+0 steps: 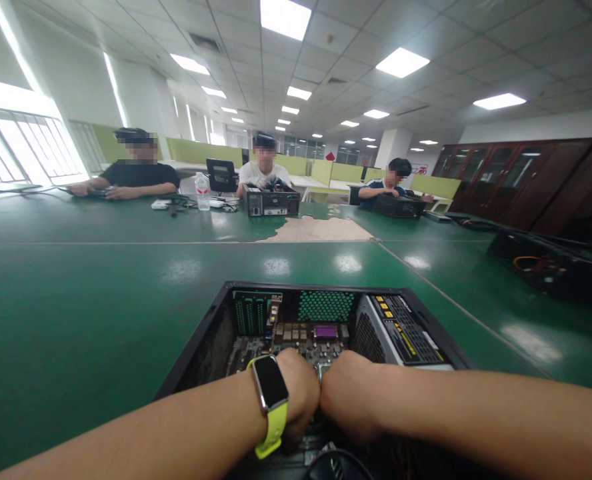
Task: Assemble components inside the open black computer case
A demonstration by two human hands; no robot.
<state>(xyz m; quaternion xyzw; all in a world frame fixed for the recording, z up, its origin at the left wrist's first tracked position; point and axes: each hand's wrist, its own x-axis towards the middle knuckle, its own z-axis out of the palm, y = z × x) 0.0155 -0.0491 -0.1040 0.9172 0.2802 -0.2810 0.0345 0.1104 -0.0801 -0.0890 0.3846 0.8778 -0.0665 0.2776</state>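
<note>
Computer case (pixel 203 347) on green tabletop (pixel 101 300), motherboard (pixel 303 347) inside. Left hand (pixel 301 387) and right hand (pixel 349 387) side by side over motherboard; fingertips hidden, cannot tell either grip. Power supply label (pixel 403 327): yellow blocks, print illegible. Smartwatch (pixel 271 382) screen dark. Bottle label (pixel 203 189) unreadable.

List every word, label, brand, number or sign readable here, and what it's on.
No text can be read with certainty.
Power supply label in the open computer case: yellow and pale print, too blurred.
Bottle label: too small.
Pale sign in the background: too small and blurred.
Watch screen: dark, no text visible.
</note>
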